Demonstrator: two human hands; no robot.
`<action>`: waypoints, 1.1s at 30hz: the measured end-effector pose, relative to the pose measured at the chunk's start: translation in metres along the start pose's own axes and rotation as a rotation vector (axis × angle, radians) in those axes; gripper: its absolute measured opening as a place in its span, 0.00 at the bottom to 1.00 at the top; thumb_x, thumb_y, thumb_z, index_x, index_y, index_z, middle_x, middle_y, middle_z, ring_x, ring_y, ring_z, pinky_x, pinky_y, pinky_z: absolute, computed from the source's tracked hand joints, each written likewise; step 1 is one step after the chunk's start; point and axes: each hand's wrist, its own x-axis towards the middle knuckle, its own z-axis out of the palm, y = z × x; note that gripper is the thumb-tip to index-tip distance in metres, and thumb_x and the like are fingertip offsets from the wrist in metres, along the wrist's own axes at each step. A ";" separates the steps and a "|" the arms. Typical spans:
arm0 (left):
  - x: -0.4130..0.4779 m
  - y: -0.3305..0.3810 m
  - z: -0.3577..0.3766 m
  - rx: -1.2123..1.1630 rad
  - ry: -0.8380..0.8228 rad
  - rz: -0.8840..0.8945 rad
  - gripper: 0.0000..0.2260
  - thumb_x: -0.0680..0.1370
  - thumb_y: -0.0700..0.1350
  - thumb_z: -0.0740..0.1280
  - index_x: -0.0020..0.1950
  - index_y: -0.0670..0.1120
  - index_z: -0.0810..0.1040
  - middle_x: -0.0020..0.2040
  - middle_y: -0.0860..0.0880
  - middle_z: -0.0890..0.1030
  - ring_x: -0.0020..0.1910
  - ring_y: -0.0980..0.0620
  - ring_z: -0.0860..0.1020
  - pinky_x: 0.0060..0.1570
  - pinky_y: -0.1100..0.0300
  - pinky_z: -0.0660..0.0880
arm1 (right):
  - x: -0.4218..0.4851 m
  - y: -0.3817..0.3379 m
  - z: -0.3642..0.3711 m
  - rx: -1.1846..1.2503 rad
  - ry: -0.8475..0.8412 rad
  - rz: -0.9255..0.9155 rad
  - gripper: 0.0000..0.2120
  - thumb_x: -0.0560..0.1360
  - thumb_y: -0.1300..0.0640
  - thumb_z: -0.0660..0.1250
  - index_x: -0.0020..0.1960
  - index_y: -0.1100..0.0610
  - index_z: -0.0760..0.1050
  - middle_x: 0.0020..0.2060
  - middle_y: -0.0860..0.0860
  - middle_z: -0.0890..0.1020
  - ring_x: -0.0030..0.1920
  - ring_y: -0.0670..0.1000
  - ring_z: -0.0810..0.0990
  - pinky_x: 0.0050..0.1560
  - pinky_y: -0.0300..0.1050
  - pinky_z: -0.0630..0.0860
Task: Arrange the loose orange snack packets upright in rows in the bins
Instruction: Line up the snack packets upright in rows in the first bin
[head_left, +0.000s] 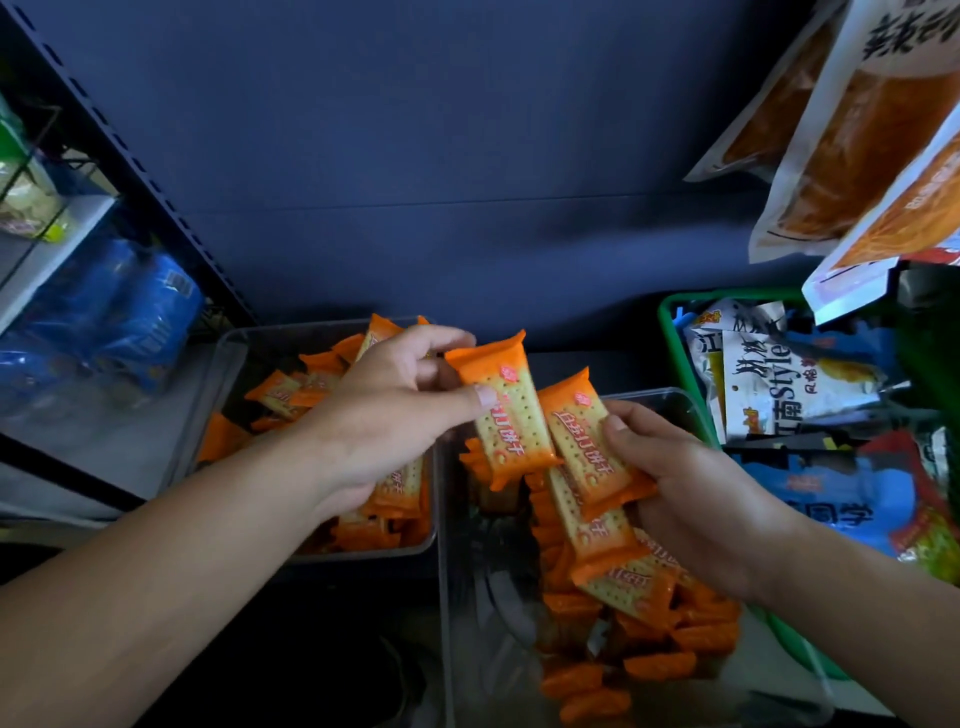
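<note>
My left hand (384, 410) pinched one flat orange cracker packet (506, 410) near its far end, with its long axis slanting from far-left to near-right. It lay parallel to and just beside the fanned stack of matching packets (592, 452) gripped in my right hand (696, 493). Both were above the right-hand clear plastic bin (675, 397). I judged the right hand nearer that bin's row.

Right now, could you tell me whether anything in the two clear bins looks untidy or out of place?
Yes. In the left bin, loose packets lie jumbled at all angles. In the right bin, a flat packet lies across the upright row. Nothing looks torn.
</note>
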 end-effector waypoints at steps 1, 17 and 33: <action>0.000 0.001 0.003 -0.013 -0.016 0.011 0.16 0.77 0.39 0.75 0.63 0.51 0.80 0.46 0.48 0.87 0.44 0.54 0.84 0.44 0.58 0.78 | 0.000 0.000 0.001 -0.001 0.002 -0.007 0.12 0.85 0.53 0.61 0.63 0.50 0.80 0.58 0.63 0.85 0.59 0.67 0.84 0.62 0.71 0.79; 0.005 -0.003 0.037 -0.246 -0.134 -0.091 0.12 0.77 0.35 0.74 0.59 0.41 0.79 0.53 0.39 0.87 0.54 0.41 0.86 0.58 0.45 0.83 | -0.006 -0.005 -0.007 0.011 -0.070 -0.003 0.20 0.80 0.60 0.56 0.63 0.54 0.83 0.62 0.64 0.83 0.63 0.66 0.81 0.69 0.69 0.73; 0.031 -0.070 0.040 1.101 -0.398 0.145 0.20 0.72 0.53 0.77 0.62 0.53 0.78 0.56 0.53 0.80 0.55 0.50 0.79 0.50 0.58 0.75 | -0.014 0.004 -0.032 -0.212 0.167 -0.110 0.26 0.77 0.75 0.66 0.67 0.50 0.76 0.56 0.62 0.84 0.55 0.63 0.86 0.61 0.68 0.80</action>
